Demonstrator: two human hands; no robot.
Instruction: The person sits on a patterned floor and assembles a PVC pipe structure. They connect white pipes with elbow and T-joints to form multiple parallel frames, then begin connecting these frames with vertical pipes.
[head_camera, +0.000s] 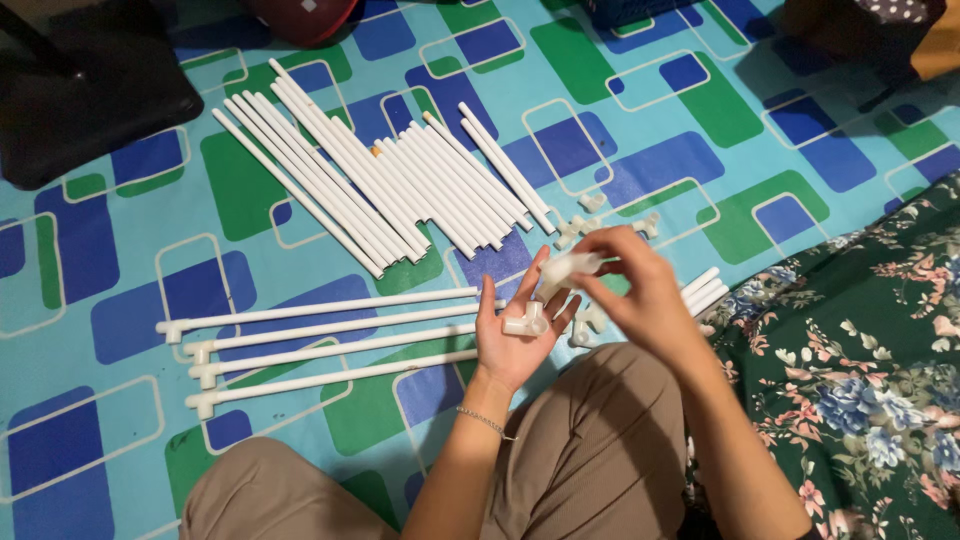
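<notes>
White plastic connector (524, 322) rests on flat, upturned left hand (515, 335), frame centre, kept ready. Right hand (640, 295) pinches another connector (568, 268) just above. Four fitted rods (330, 345) lie left on the mat (700, 110); loose rods (380, 180) upper centre.

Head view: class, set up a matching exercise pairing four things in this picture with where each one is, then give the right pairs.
Things:
1. white corner connector
2. loose heap of white tubes
3. four tubes with end fittings
4. floral fabric

Places:
A. far part of the mat, lying diagonally
B. at the right edge
C. on the open left hand
D. side by side, left of the left hand

Pairs: 1-C, 2-A, 3-D, 4-B
</notes>
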